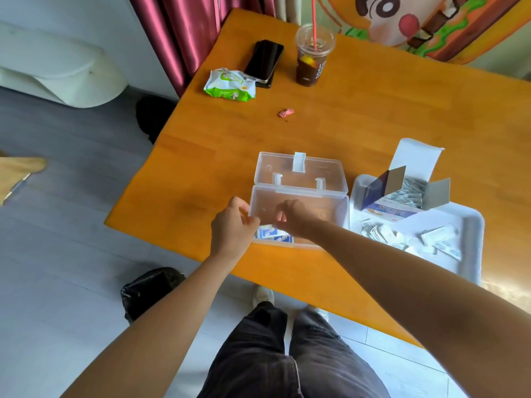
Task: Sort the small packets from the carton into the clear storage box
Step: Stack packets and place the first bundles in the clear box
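While your left hand (pixel 234 225) curls against the clear storage box (pixel 327 205) at its 8 o'clock corner, grip unclear, your right hand (pixel 296 219) pinches a packet (pixel 266 226). It's likely light, thin and slippery, so take its edges. Stacked packets (pixel 275 237) lie flat, long axis 9-to-3. The carton (pixel 402 202) sits at the box's 3 o'clock.

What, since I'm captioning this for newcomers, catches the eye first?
The left hand and right hand meet over the clear plastic storage box, lid open, near the orange wooden table's front edge. Right of it, an open white-and-blue carton of small packets stands on a white tray.
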Available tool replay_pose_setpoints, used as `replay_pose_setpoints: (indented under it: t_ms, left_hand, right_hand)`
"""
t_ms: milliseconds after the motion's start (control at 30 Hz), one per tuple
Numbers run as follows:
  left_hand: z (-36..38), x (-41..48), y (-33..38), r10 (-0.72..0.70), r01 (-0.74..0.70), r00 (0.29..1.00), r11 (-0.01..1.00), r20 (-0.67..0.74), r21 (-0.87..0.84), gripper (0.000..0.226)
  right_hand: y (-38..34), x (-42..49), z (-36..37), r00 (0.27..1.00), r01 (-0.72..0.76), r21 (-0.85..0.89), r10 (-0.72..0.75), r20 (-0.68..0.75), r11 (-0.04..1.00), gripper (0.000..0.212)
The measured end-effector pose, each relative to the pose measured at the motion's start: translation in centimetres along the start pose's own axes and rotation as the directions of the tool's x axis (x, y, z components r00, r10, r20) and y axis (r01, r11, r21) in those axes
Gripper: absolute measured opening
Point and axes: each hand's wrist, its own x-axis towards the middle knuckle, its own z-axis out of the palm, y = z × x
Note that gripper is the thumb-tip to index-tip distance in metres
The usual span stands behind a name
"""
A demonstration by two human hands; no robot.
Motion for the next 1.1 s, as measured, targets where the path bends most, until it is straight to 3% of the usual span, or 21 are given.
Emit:
replay_pose_setpoints:
  t_ms: [67, 200, 300, 500, 633, 900, 1100]
  left_hand:
    - [0.0, 0.1, -0.1, 0.015, -0.015, 1.000, 1.000, 0.006, 0.010, 0.016]
    - [0.0, 0.1, -0.2, 0.024, -0.025, 0.999, 1.000, 0.023, 0.012, 0.018]
    - [0.0, 0.0, -0.2, 0.020, -0.020, 1.000, 1.000, 0.015, 0.011, 0.016]
    - [-0.1, -0.2, -0.1, 0.023, -0.023, 1.000, 0.999, 0.007, 0.028, 0.017]
    - [0.2, -0.3, -0.1, 0.020, -0.019, 1.000, 0.999, -0.010, 0.031, 0.017]
    - [0.0, -1.0, 0.5, 0.042, -0.033, 0.994, 0.996, -0.104, 0.087, 0.023]
    - [0.6, -2.1, 4.0, 0.235, -0.210, 0.949, 0.969, -0.211, 0.131, 0.020]
  right_hand:
    - [-0.1, 0.1, -0.7, 1.000, 0.006, 0.102, -0.006, -0.002, 0.995, 0.010]
    - [-0.7, -0.2, -2.2, 0.998, 0.021, 0.209, -0.033, 0.053, 0.978, 0.018]
    - [-0.6, -0.3, -1.1, 0.990, -0.030, 0.163, 0.006, 0.144, 0.986, 0.019]
    - [-0.1, -1.0, 0.4, 0.997, -0.081, 0.227, 0.077, 0.026, 0.970, 0.030]
    - [0.1, -1.2, -0.2, 0.986, 0.000, 0.182, -0.029, 0.161, 0.983, 0.021]
    - [0.9, -2.5, -1.7, 0.995, 0.063, 0.261, -0.082, 0.062, 0.963, 0.019]
    - [1.6, -6.5, -4.5, 0.981, 0.137, 0.449, -0.058, -0.184, 0.883, 0.023]
